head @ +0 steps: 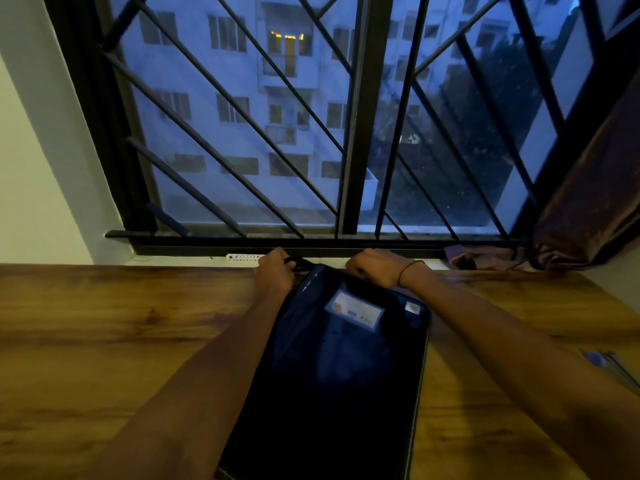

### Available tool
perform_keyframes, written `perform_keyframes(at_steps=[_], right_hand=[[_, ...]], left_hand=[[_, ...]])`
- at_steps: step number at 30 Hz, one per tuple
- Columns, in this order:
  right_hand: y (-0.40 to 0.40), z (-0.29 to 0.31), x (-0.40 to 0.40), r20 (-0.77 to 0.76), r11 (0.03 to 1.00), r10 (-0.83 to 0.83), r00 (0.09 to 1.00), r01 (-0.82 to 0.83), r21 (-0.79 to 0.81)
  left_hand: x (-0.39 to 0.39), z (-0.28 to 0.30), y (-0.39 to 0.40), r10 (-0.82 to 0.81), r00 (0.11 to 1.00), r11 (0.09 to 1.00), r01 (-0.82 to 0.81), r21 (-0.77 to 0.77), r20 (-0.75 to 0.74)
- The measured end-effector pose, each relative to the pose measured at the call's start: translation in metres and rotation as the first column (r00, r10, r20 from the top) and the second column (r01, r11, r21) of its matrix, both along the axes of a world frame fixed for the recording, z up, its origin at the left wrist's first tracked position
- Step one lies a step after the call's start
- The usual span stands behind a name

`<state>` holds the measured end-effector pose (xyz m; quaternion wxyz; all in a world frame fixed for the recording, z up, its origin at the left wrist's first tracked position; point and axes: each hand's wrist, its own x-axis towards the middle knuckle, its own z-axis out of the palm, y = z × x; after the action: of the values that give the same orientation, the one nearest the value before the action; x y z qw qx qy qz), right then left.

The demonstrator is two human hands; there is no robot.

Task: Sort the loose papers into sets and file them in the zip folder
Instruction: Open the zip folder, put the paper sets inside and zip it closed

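Both hands work the far end of the flat dark-blue zip folder (343, 358): the left hand (275, 271) grips its black loop, and the right hand (372, 266) is curled there, probably on the zip pull. The folder lies on the wooden table (121, 323) between the forearms; bracing with the left makes for a smooth zip.

Single view, head-mounted, wide-angle. It looks forward and down from above the near edge of the bench (104, 341). Both forearms enter from the bottom corners and converge toward frame centre; the left hand (275, 271) and right hand (372, 268) sit just below mid-height, close together at the far bench edge. Range is near: the arms fill much of the lower frame. Beyond the hands, the upper half faces a barred window (311, 116) head-on. Straight lines bow toward the edges. No second view, so no overlap to record.
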<state>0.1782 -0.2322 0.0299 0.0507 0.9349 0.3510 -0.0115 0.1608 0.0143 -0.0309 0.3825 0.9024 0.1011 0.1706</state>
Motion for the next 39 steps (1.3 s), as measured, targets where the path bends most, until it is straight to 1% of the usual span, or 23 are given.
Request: perform_keyframes(at_steps=[5, 11, 13, 16, 19, 25, 30, 33, 36, 39], right_hand=[[-0.051, -0.004, -0.019, -0.004, 0.995, -0.099, 0.995, 0.099, 0.013], [-0.102, -0.006, -0.060, -0.041, 0.954, -0.268, 0.962, 0.271, 0.129], [-0.109, -0.011, -0.076, -0.053, 0.928, -0.302, 0.952, 0.306, 0.211], [-0.113, -0.022, -0.101, -0.074, 0.884, -0.308, 0.949, 0.314, 0.347], [-0.108, -0.032, -0.127, -0.089, 0.875, -0.260, 0.962, 0.273, 0.400], [-0.097, -0.028, -0.173, -0.146, 0.872, -0.177, 0.973, 0.224, 0.435], [-0.093, -0.022, -0.226, -0.205, 0.862, -0.145, 0.968, 0.226, 0.454], [-0.092, -0.027, -0.266, -0.239, 0.835, -0.149, 0.960, 0.251, 0.489], [-0.091, -0.030, -0.302, -0.200, 0.822, -0.187, 0.962, 0.265, 0.505], [-0.093, -0.032, -0.326, -0.188, 0.806, -0.187, 0.964, 0.260, 0.532]], left_hand=[[-0.009, -0.001, 0.006, 0.095, 0.995, 0.994, -0.096, -0.049, -0.015], [-0.019, 0.001, 0.008, 0.172, 0.985, 0.980, -0.172, -0.101, -0.010], [-0.025, 0.003, 0.007, 0.203, 0.979, 0.971, -0.201, -0.131, 0.002], [-0.030, 0.007, 0.007, 0.223, 0.975, 0.962, -0.218, -0.167, 0.014], [-0.034, 0.008, 0.007, 0.249, 0.968, 0.948, -0.241, -0.209, 0.013], [-0.049, 0.016, 0.009, 0.306, 0.952, 0.919, -0.292, -0.266, 0.013], [-0.062, 0.021, 0.015, 0.360, 0.933, 0.876, -0.336, -0.347, 0.007], [-0.069, 0.021, 0.020, 0.382, 0.924, 0.854, -0.350, -0.383, 0.006], [-0.074, 0.021, 0.024, 0.406, 0.914, 0.840, -0.374, -0.392, -0.003], [-0.077, 0.018, 0.025, 0.418, 0.908, 0.844, -0.383, -0.375, 0.014]])
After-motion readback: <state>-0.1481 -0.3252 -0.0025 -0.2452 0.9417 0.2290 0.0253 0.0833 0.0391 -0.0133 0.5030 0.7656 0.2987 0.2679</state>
